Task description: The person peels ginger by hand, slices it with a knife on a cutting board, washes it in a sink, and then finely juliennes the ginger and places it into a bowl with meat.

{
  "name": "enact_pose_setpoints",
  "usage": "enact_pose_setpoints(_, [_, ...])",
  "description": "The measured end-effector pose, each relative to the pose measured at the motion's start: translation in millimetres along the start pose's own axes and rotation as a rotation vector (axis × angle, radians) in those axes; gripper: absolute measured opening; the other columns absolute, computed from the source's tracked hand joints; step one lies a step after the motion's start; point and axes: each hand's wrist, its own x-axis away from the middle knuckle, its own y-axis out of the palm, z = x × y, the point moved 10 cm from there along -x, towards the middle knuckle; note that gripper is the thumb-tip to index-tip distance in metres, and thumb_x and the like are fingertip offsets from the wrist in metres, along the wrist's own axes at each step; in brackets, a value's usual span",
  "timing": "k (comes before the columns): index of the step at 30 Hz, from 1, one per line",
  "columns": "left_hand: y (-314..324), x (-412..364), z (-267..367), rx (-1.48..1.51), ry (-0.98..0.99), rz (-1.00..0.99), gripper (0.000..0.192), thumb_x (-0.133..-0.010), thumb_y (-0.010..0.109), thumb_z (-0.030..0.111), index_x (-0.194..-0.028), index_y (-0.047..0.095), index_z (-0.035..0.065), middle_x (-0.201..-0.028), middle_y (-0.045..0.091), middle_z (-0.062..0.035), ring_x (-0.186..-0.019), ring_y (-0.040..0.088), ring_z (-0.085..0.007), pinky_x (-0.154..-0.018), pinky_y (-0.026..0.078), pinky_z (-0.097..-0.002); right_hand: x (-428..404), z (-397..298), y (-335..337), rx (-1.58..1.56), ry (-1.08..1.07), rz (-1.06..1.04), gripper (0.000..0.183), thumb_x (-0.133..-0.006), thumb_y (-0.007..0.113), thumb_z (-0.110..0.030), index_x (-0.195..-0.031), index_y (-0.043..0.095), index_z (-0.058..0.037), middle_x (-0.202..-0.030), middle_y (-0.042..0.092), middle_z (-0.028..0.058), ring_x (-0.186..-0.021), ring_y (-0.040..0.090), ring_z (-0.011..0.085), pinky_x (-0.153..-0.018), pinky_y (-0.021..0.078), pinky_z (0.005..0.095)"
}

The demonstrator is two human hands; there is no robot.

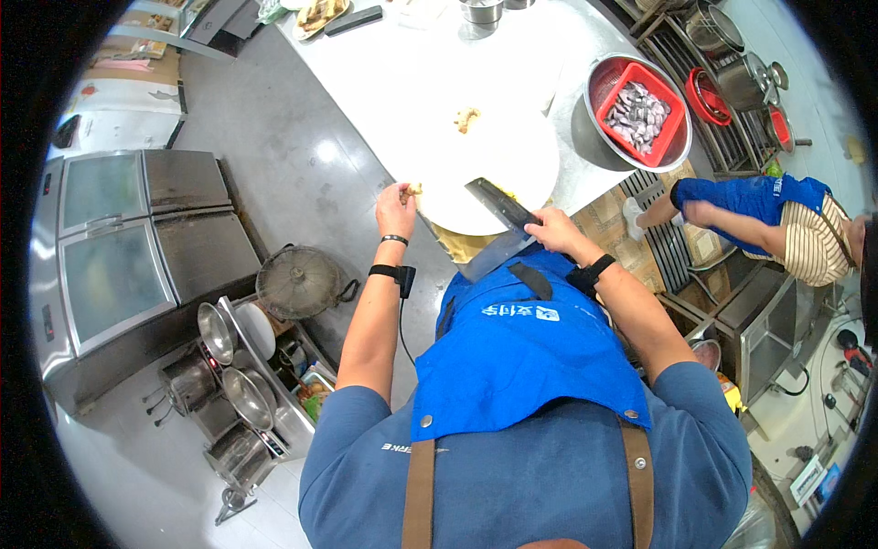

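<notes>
Near the left edge of a round white cutting board (453,213), my left hand (396,211) holds a small knobbly brownish piece of food, perhaps ginger root (413,188), between its fingers. My right hand (554,230) grips the handle of a cleaver (499,204), whose dark blade lies over the front part of the board. Some yellow bits show beside the blade. Farther back on the board is another knobbly pale brown piece (467,120). Glare washes out much of the board and the worktop, so finer detail there is lost.
A steel bowl (591,147) on the table's right holds a red plastic basket (675,103) of cut grey and pinkish pieces. A black-handled object (353,21) and a plate of food lie at the far left. A co-worker in a blue apron (734,199) stands at the right, beside racks of pots.
</notes>
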Motion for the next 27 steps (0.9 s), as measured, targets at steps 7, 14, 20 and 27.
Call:
enact_pose_setpoints(7, [8.4, 7.4, 42.4, -0.036, 0.167, -0.041, 0.022, -0.078, 0.072, 0.002, -0.099, 0.068, 0.0085, -0.104, 0.068, -0.0112, -0.100, 0.064, -0.0330, -0.090, 0.051, -0.0460, 15.2, -14.9, -16.7, 0.103, -0.105, 0.073, 0.026, -0.087, 0.066, -0.027, -0.094, 0.072, -0.0028, -0.081, 0.069, 0.0219, -0.080, 0.068, 0.0383, -0.073, 0.0518, 0.0477])
enact_pose_setpoints(14, [8.4, 9.1, 42.7, 0.082, 0.289, -0.144, 0.029, -0.074, 0.075, 0.000, -0.101, 0.066, 0.0081, -0.102, 0.067, -0.0100, -0.095, 0.065, -0.0315, -0.085, 0.054, -0.0423, 35.2, -48.5, -0.6, 0.117, -0.233, 0.003, 0.032, -0.085, 0.067, -0.024, -0.108, 0.070, -0.0012, -0.090, 0.070, 0.0246, -0.086, 0.068, 0.0414, -0.076, 0.0528, 0.0475])
enact_pose_setpoints(20, [11.5, -4.4, 15.2, 0.129, 0.158, -0.218, 0.028, -0.072, 0.086, 0.013, -0.096, 0.072, 0.0101, -0.096, 0.068, -0.0077, -0.086, 0.065, -0.0261, -0.080, 0.056, -0.0397, 55.4, -73.5, 23.2, -0.027, -0.364, 0.162, 0.050, -0.085, 0.065, -0.015, -0.134, 0.061, -0.0055, -0.107, 0.069, 0.0255, -0.097, 0.069, 0.0386, -0.086, 0.0530, 0.0438])
enact_pose_setpoints(27, [-1.7, -21.3, -16.6, 0.384, 0.189, -0.347, 0.025, -0.082, 0.080, 0.017, -0.104, 0.073, 0.0096, -0.102, 0.073, -0.0086, -0.098, 0.068, -0.0257, -0.079, 0.056, -0.0363, 62.6, -126.9, 83.4, 0.022, -0.285, 0.533, 0.060, -0.090, 0.067, -0.017, -0.149, 0.052, -0.0192, -0.106, 0.069, 0.0184, -0.094, 0.068, 0.0355, -0.082, 0.0537, 0.0437])
